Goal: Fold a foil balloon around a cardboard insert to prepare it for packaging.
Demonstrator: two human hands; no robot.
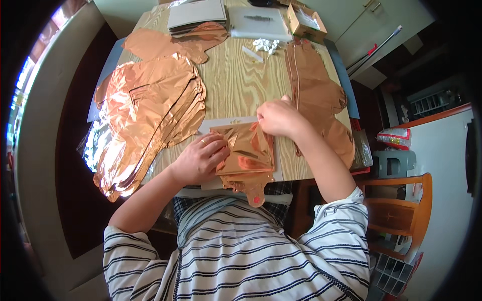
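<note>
A copper-coloured foil balloon [246, 150], folded into a rough rectangle, lies in front of me at the table's near edge. Its rounded tail with a red spot hangs over that edge toward my lap. My left hand [201, 156], a ring on one finger, grips the balloon's left side with bent fingers; its thumb is hidden. At the far right corner my right hand [281, 118] is closed in a pinch on the foil. A pale flat sheet [203, 126] shows beneath the balloon.
Flat foil balloons are piled on the left [145, 100], with another stack [316, 85] on the right. Behind them are grey boards [196, 14], a clear plastic bag [258, 22], white crumpled bits [266, 46] and a small box [306, 24]. A wooden chair [401, 213] stands at right.
</note>
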